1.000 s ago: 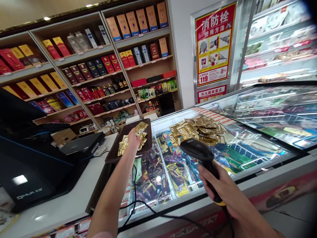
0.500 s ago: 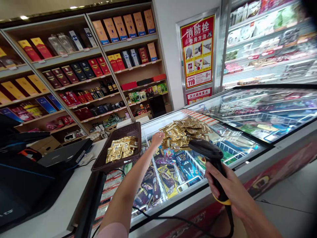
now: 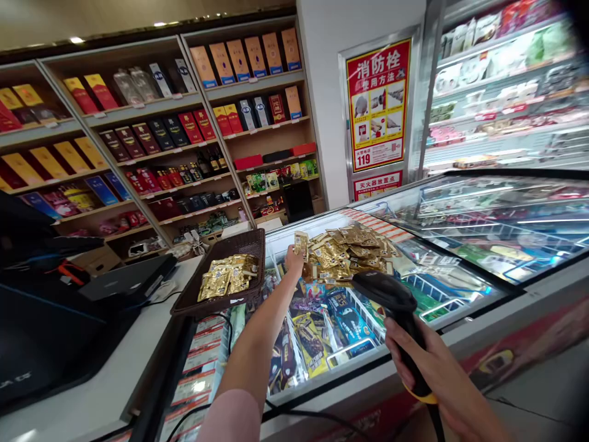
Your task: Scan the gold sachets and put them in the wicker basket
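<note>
A small gold packet [image 3: 301, 244] stands upright in the closed fingers of my left hand [image 3: 293, 261], at the left edge of a pile of gold packets [image 3: 352, 248]. The pile lies on the glass lid of a chest freezer. My right hand [image 3: 421, 350] is wrapped around the handle of a black and yellow barcode scanner [image 3: 389, 291], whose head points left toward the pile. Left of my left hand, a dark brown woven basket [image 3: 186, 301] holds more gold packets [image 3: 227, 276].
Ice cream packs [image 3: 313, 341] show through the freezer glass. The scanner's cable [image 3: 322, 415] runs along the freezer's front edge. On the left stands a counter [image 3: 115, 374] with a dark monitor [image 3: 37, 325]. Shelves of boxes [image 3: 161, 132] and a red poster [image 3: 380, 104] are behind.
My left hand has lifted a gold packet from the pile's edge, and it now stands upright in the fingers. The scanner stays in my right hand. The view has shifted slightly left.
</note>
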`<state>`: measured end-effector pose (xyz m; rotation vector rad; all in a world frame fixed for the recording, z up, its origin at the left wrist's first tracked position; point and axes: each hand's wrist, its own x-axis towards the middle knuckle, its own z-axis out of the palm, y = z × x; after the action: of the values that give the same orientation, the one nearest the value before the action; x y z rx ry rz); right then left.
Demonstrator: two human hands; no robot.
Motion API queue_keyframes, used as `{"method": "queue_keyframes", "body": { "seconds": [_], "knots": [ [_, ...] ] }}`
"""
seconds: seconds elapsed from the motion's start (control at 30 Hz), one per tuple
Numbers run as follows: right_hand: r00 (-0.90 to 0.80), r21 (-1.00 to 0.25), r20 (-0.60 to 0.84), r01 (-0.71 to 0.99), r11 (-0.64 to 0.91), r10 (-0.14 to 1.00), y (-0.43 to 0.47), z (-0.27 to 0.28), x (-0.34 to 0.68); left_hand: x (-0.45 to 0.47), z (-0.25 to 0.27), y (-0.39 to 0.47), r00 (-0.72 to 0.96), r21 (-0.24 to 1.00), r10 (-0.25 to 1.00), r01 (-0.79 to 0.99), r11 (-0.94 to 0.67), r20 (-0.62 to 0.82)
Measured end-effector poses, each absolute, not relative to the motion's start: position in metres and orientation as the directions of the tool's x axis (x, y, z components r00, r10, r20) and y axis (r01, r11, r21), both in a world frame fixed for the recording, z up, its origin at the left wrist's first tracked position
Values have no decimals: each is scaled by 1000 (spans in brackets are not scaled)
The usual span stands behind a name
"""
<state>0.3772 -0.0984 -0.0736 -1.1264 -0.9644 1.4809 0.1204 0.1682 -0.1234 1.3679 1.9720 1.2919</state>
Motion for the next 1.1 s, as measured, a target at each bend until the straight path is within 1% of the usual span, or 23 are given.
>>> {"method": "queue_keyframes", "body": {
  "seconds": [0.17, 0.27, 0.37, 0.47, 0.57, 0.7, 0.77, 0.83, 0.9, 0.97, 1.03, 1.1],
  "knots": [
    [-106, -967, -137, -199, -156, 985, -92, -73, 366, 116, -97, 180, -397, 933, 893, 355, -63, 212],
    [-122, -981, -106, -150, -124, 987, -83, -71, 358, 119, -74, 188, -336, 951, 910, 264, -158, 245],
    [-139, -991, -69, -101, -83, 988, -70, -67, 352, 118, -56, 189, -277, 957, 923, 191, -220, 267],
    [-162, -997, -27, -68, -39, 986, -53, -59, 346, 108, -45, 182, -223, 955, 932, 143, -259, 286],
    [-224, -1000, 1, -26, -5, 975, -33, -47, 339, 92, -37, 171, -181, 953, 939, 128, -274, 294],
    [-304, -995, 101, -18, 100, 947, -3, -31, 322, 66, -22, 156, -209, 954, 934, 141, -263, 288],
    [-334, -987, 159, -50, 151, 929, 13, -25, 310, 52, -13, 149, -233, 945, 923, 189, -266, 306],
    [-347, -979, 203, -101, 179, 916, 28, -21, 298, 37, -5, 141, -231, 910, 912, 329, -254, 338],
    [-361, -971, 231, -146, 190, 904, 40, -20, 287, 20, 0, 132, -211, 830, 912, 521, -200, 353],
    [-373, -964, 251, -184, 194, 893, 48, -21, 276, 4, 1, 125, -205, 739, 918, 661, -126, 340],
    [-385, -960, 250, -220, 174, 888, 50, -26, 266, -10, 1, 120, -194, 681, 925, 727, -87, 325],
    [-407, -960, 212, -255, 112, 889, 50, -33, 259, -20, 1, 116, -160, 661, 938, 745, -88, 306]
  ]
}}
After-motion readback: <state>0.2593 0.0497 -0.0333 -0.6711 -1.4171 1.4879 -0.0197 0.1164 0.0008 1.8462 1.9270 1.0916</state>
